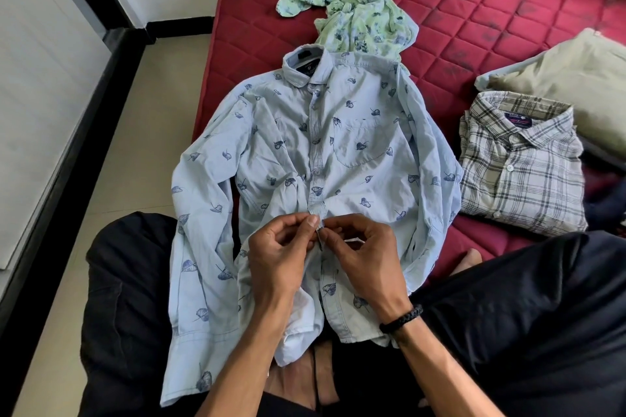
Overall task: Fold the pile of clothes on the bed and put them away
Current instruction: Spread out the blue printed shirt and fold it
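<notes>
A light blue shirt with a dark leaf print (342,145) lies face up on the red quilted mattress (474,10), collar away from me, its sleeves spread and its hem over my lap. My left hand (281,254) and my right hand (366,257) meet at the button placket low on the shirt; each pinches the fabric edge there. Behind the collar lies a crumpled green floral garment (355,17). To the right rests a folded grey plaid shirt (518,162).
Olive pillows (576,78) lie at the right behind the plaid shirt, another at the top right corner. My legs in dark trousers (508,315) frame the shirt. The mattress's left edge drops to a beige tiled floor (111,162) beside a white wall.
</notes>
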Demonstrator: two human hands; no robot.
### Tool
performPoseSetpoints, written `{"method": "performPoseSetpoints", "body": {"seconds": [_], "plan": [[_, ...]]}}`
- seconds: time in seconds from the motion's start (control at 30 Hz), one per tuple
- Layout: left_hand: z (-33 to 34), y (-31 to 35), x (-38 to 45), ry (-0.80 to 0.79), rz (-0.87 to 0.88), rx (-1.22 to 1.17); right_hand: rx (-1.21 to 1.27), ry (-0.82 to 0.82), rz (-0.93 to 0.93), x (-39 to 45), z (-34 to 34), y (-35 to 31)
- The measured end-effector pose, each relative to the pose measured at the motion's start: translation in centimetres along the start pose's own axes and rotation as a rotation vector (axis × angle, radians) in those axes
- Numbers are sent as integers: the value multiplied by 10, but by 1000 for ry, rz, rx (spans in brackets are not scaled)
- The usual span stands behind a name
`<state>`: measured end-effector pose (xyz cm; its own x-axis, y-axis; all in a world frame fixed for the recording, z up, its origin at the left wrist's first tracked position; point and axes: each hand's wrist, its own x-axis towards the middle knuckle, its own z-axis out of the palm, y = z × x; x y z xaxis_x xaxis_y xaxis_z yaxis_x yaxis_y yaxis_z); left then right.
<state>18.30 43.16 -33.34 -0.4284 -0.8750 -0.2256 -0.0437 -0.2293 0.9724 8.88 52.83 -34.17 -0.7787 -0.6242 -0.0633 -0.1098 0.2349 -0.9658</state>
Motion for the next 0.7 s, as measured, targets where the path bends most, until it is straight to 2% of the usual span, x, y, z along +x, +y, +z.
{"method": "performPoseSetpoints", "body": {"seconds": [0.17, 0.33, 0.5, 0.6, 0.7], "plan": [[0, -6, 3, 31, 13, 68, -41, 27, -37, -2, 2, -1], [-1, -12, 4, 53, 105, 125, -94, 47, -125, -5, 7, -4], [-3, -9, 2, 30, 148, 111, 94, -3, 27, -3, 2, -7], [-2, -6, 1, 8, 243, 211, 92, -1, 65, -2, -1, -9], [3, -5, -6, 27, 406, 398, -35, 72, 30, -4, 1, -10]]}}
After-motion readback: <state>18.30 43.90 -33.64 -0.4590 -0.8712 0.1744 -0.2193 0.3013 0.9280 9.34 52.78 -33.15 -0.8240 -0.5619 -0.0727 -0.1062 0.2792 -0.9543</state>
